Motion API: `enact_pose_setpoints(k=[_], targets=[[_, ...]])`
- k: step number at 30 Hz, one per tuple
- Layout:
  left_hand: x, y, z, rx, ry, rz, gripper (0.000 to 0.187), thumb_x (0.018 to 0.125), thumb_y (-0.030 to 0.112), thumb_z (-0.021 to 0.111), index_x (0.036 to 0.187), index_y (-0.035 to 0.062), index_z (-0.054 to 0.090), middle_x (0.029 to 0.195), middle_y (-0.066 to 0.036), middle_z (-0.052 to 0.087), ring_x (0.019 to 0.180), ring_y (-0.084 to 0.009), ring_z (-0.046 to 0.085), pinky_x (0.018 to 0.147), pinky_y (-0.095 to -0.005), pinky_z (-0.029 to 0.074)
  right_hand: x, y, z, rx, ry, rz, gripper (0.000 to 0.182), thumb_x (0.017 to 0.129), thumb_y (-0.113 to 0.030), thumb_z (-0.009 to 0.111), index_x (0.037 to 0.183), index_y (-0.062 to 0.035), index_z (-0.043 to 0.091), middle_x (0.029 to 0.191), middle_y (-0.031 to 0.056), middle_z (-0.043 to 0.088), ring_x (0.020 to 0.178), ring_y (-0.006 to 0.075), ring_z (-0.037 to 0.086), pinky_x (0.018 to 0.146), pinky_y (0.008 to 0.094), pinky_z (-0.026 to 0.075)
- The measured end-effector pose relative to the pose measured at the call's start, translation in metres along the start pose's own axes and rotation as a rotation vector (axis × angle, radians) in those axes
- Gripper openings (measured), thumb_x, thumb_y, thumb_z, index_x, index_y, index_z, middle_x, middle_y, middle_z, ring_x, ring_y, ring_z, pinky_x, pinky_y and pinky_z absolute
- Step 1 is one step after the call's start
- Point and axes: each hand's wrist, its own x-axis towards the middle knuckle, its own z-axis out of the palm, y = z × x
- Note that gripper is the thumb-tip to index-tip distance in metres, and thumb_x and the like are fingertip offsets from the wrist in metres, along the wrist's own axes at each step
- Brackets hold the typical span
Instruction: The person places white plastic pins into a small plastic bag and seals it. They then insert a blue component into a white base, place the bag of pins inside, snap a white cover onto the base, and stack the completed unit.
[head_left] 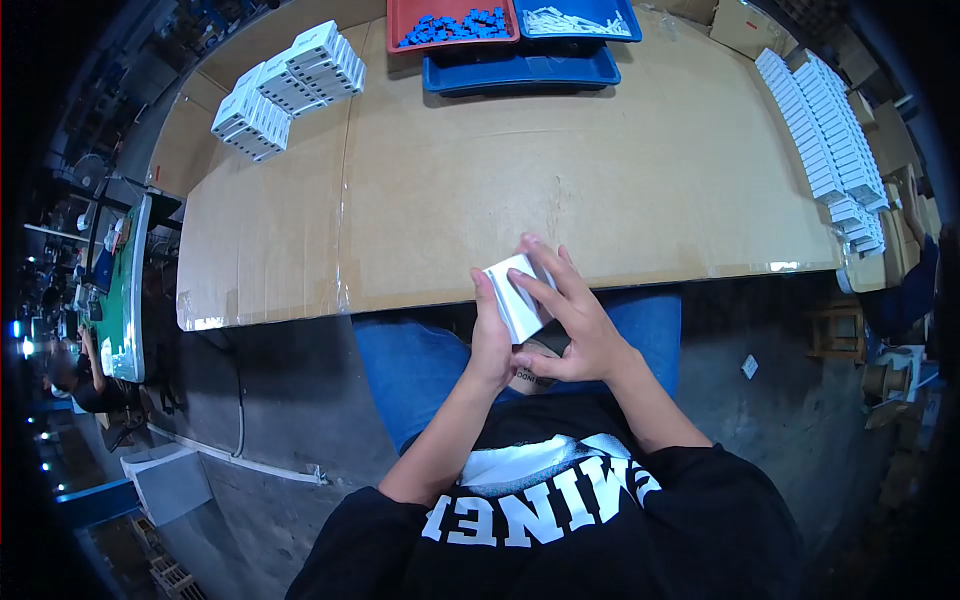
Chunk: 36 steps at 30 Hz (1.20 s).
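While gripped from both sides, small white box held just off the near edge of the tabletop, above the lap. Left hand wrapped around the box's left side, thumb up along its edge. Right hand clasped over the right side, fingers spread across the top face. Farther out, stacks of white boxes at the far left corner, a long row of white boxes along the right edge, and red tray and blue trays at the far side.
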Motion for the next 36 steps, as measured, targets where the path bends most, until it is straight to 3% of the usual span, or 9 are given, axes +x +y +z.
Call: enact_pose_setpoints(k=[5,10,21,25,28,29,31,34,36], targets=[[-0.006,0.005,0.008,-0.151,0.005,-0.25,0.077,0.106,0.071,0.025,0.146,0.0096,0.047,0.134,-0.014,0.061,0.124,-0.0273,0.064,0.1,-0.0425,0.056,-0.001,0.018,0.001,-0.016,0.036,-0.105,0.083,0.073,-0.042,0.085,0.144,-0.0089,0.059,0.151,0.0201,0.052,0.139,0.0398,0.053,0.116,0.0678,0.033],[-0.008,0.0,0.012,-0.118,0.02,-0.253,0.076,0.106,0.071,0.024,0.142,0.008,0.048,0.129,-0.015,0.062,0.115,-0.0249,0.067,0.095,-0.0379,0.058,-0.004,0.027,0.008,-0.005,0.145,-0.197,0.084,0.08,-0.056,0.082,0.136,0.0024,0.062,0.145,0.0271,0.058,0.134,0.0425,0.058,0.114,0.056,0.043],[-0.009,-0.006,0.003,-0.087,0.028,-0.264,0.072,0.107,0.069,0.028,0.139,0.0096,0.051,0.12,-0.01,0.065,0.108,-0.0198,0.068,0.091,-0.0356,0.058,-0.01,0.036,0.018,-0.016,0.185,-0.267,0.085,0.086,-0.058,0.076,0.134,0.0115,0.061,0.137,0.0332,0.062,0.128,0.0462,0.062,0.109,0.0525,0.048],[-0.007,-0.006,-0.008,-0.14,0.01,-0.307,0.074,0.107,0.069,0.029,0.145,0.0095,0.049,0.131,-0.011,0.063,0.121,-0.0222,0.063,0.105,-0.0397,0.051,-0.009,0.035,0.024,0.116,0.222,-0.165,0.091,0.092,-0.065,0.066,0.138,0.0124,0.056,0.141,0.0319,0.059,0.131,0.0425,0.061,0.11,0.0479,0.048],[-0.011,-0.014,-0.002,0.095,-0.141,-0.094,0.081,0.107,0.069,0.027,0.159,0.0062,0.034,0.153,-0.014,0.047,0.144,-0.0242,0.044,0.122,-0.0406,0.03,-0.005,0.023,0.03,0.502,0.337,0.206,0.098,0.098,-0.076,0.043,0.148,0.009,0.048,0.151,0.0243,0.053,0.14,0.0336,0.053,0.117,0.0416,0.04],[-0.002,-0.03,-0.011,0.484,-0.157,0.254,0.076,0.11,0.06,0.037,0.16,0.0037,0.028,0.154,-0.014,0.044,0.144,-0.0238,0.042,0.12,-0.0394,0.031,-0.002,0.018,0.03,0.501,0.338,0.208,0.098,0.098,-0.076,0.043,0.148,0.009,0.048,0.151,0.0243,0.053,0.14,0.0336,0.053,0.117,0.0416,0.04],[0.0,-0.036,-0.018,0.7,-0.126,0.258,0.074,0.11,0.051,0.046,0.162,0.0026,0.023,0.154,-0.015,0.043,0.143,-0.0232,0.042,0.119,-0.0379,0.034,0.003,0.012,0.031,0.849,0.325,0.356,0.099,0.1,-0.076,0.036,0.152,0.0074,0.045,0.158,0.0219,0.046,0.147,0.0316,0.045,0.122,0.0417,0.033],[0.003,-0.022,-0.019,0.375,-0.074,0.129,0.083,0.11,0.034,0.055,0.167,0.0032,0.004,0.161,-0.017,0.035,0.148,-0.0262,0.039,0.12,-0.0362,0.033,0.009,0.015,0.026,0.651,0.255,0.264,0.074,0.109,-0.055,0.038,0.151,0.0059,0.047,0.16,0.0221,0.044,0.149,0.0328,0.041,0.122,0.0412,0.033],[0.005,-0.021,-0.016,0.28,0.101,0.233,0.069,0.112,0.047,0.042,0.161,0.0028,0.021,0.148,-0.014,0.048,0.135,-0.0216,0.05,0.113,-0.0355,0.041,0.01,0.007,0.013,0.457,0.167,0.227,0.049,0.108,-0.023,0.05,0.15,0.0035,0.05,0.16,0.0227,0.044,0.148,0.035,0.044,0.119,0.0412,0.037]])
